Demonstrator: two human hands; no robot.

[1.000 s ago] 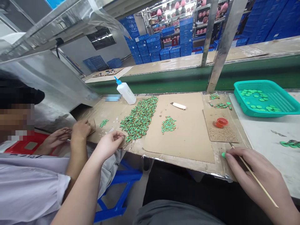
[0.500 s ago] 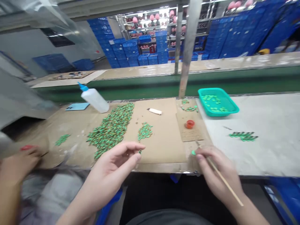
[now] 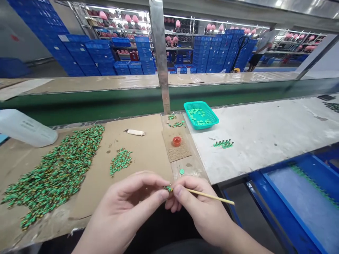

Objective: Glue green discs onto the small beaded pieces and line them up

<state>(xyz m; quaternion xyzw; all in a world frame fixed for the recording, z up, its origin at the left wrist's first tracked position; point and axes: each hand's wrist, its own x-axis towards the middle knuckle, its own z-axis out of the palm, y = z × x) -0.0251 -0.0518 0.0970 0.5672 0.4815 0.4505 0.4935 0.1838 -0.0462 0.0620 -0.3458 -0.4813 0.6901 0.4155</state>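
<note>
My left hand (image 3: 132,204) pinches a small green-and-gold piece (image 3: 168,188) between thumb and forefinger, just above the table's front edge. Meeting it from the right, my right hand (image 3: 202,204) has its fingertips against that piece and grips a thin wooden stick (image 3: 212,196), whose tip is hidden behind the fingers. On the table just beyond my hands lies a green disc (image 3: 182,171). A little pile of similar green pieces (image 3: 121,161) sits on the cardboard (image 3: 148,151), with a large heap of them (image 3: 63,169) to its left.
A red cup (image 3: 177,141) stands on a small board (image 3: 180,154). Behind it is a teal basket (image 3: 215,120) of green discs. Green pieces (image 3: 224,143) lie in rows at right. A white-handled blade (image 3: 135,132), a white bottle (image 3: 26,128) and a metal post (image 3: 161,53) are farther back.
My hands have come together at the small piece, the right one moving left with the stick. A green disc now lies on the table. The view has turned right; the neighbouring person's arm is gone.
</note>
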